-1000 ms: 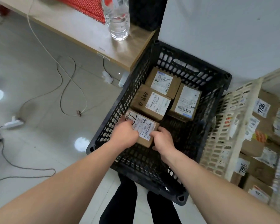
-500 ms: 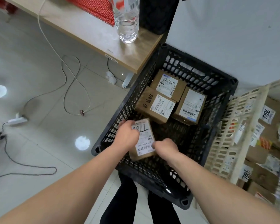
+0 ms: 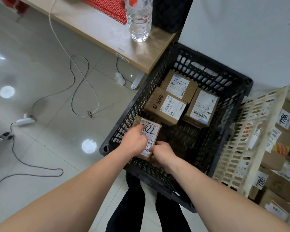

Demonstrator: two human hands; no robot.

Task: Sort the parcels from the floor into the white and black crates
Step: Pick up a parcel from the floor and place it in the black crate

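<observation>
While left hand (image 3: 134, 142), right hand (image 3: 163, 153) grip it, parcel (image 3: 151, 131) turned lengthwise

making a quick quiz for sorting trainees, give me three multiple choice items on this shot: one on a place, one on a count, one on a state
1. In which corner of the black crate is the held parcel?
A. near left
B. far right
C. far left

2. How many other parcels lie in the black crate?
A. one
B. three
C. six

3. The water bottle on the table is:
A. lying on its side
B. standing upright
C. held in a hand

Answers
1 A: the left hand and the right hand grip it beside the crate's near left walls.
2 B: three labelled boxes sit together at the far end.
3 B: its base rests flat on the tabletop.
</observation>
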